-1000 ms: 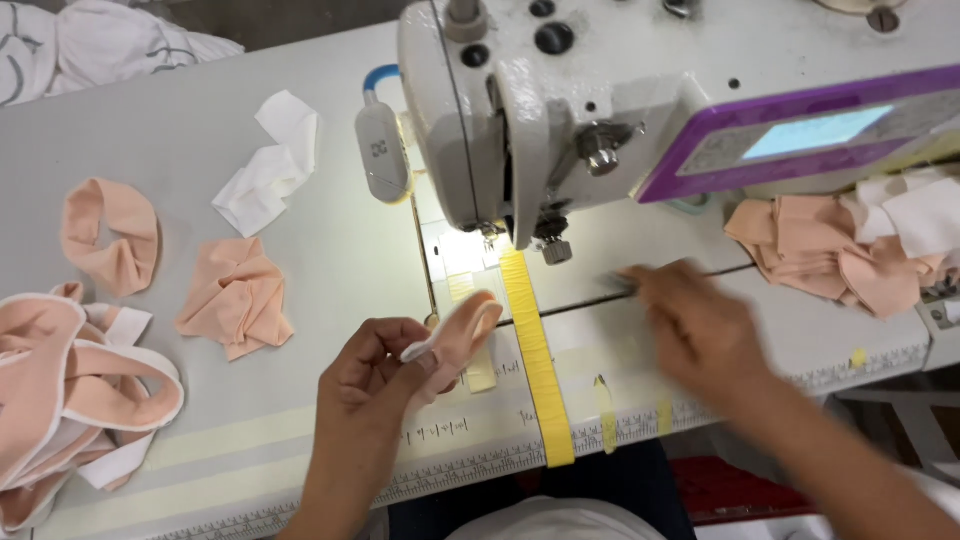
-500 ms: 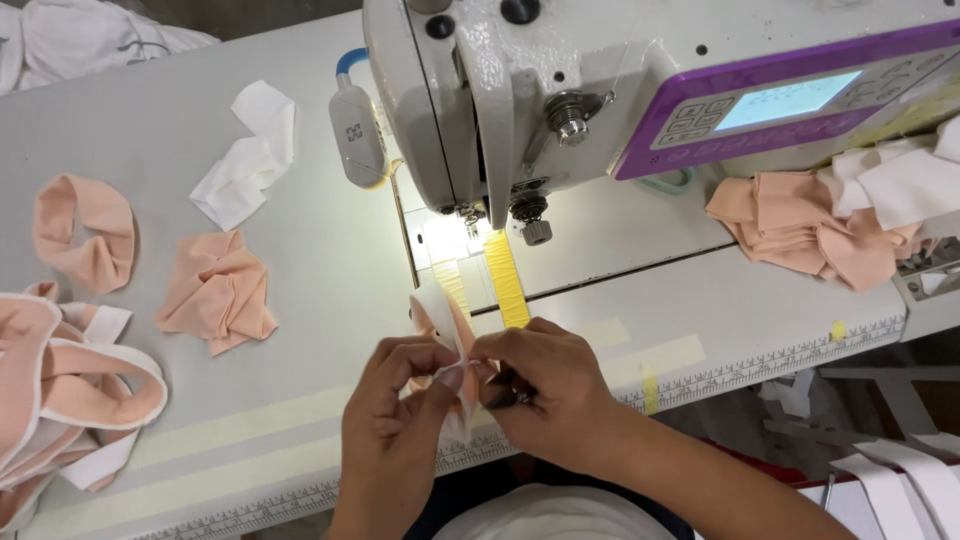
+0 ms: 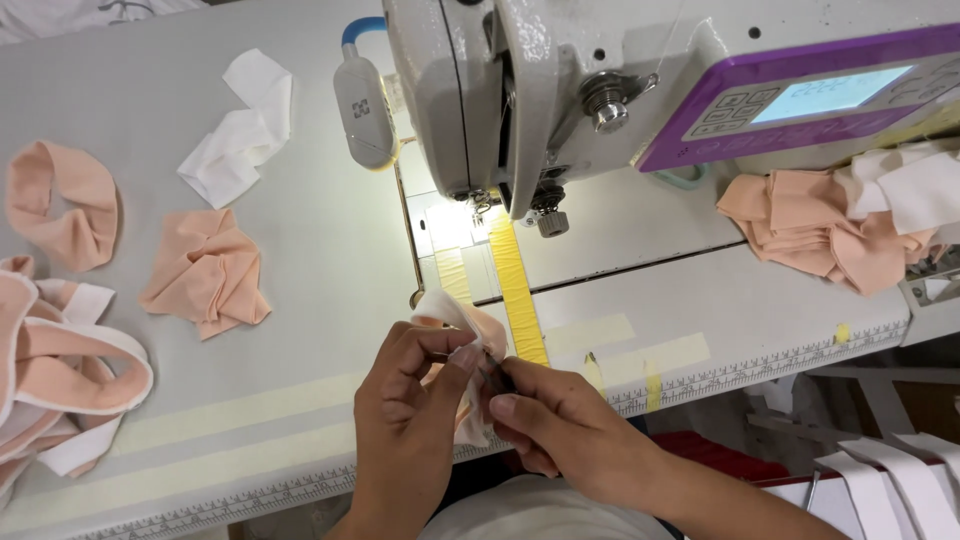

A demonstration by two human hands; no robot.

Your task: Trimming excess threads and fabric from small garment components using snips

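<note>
I see the sewing machine (image 3: 600, 90) at rear centre of the surface (image 3: 300, 420). Fabric piece (image 3: 462, 325) sits btwn left hand (image 3: 405, 420) & right hand (image 3: 555, 425), in front of the machine. Folded pieces (image 3: 205, 270) lie to the left; fabric stack (image 3: 840, 225) lies right, under the machine's panel end.

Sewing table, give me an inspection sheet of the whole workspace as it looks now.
Surface: pale grey table, yellow tape strips, ruler along the front edge.
Job's things: small peach and white fabric piece, pinched by both hands.
Clutter: peach pile, white scrap, peach loop, fabric stack.
Grips: left hand and right hand shut on the piece.
Cables: nothing seen.
Surroundings: white sewing machine with purple panel.
</note>
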